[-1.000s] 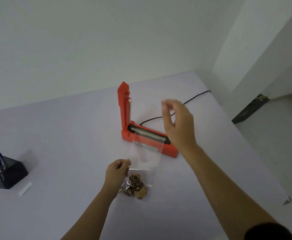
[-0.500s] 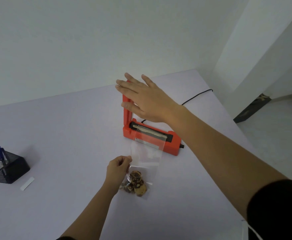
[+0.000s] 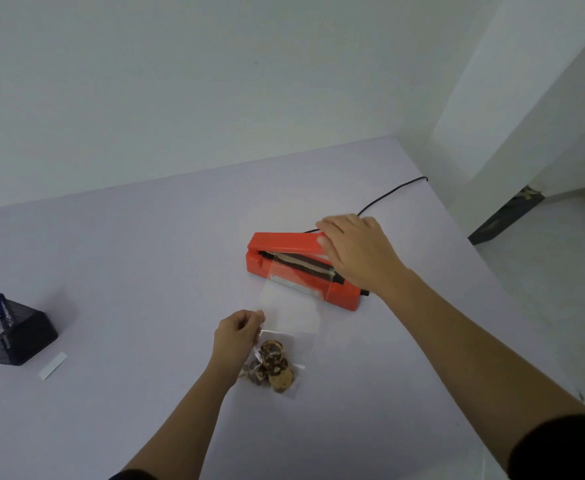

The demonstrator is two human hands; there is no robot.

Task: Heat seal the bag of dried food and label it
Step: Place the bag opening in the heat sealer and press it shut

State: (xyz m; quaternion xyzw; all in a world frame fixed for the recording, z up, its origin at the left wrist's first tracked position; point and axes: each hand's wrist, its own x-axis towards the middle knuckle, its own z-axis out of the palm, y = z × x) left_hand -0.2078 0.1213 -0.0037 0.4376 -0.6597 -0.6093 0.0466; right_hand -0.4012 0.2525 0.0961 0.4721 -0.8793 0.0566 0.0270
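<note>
Hands work a sealing job: the right hand (image 3: pixel 356 252) grips the lever (image 3: pixel 284 241) of an orange heat sealer (image 3: pixel 344 299), nearly closed over the mouth of a clear bag (image 3: pixel 291 308); the left hand (image 3: pixel 235 336) pinches the bag's edge, dried food (image 3: pixel 273 367) just below its fingers. Slack or skewed film under the bar could wrinkle, leaving a leaky seam.

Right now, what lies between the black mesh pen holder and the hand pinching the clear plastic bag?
In the head view, only a small white paper strip flat on the pale table, close to the holder.
</note>
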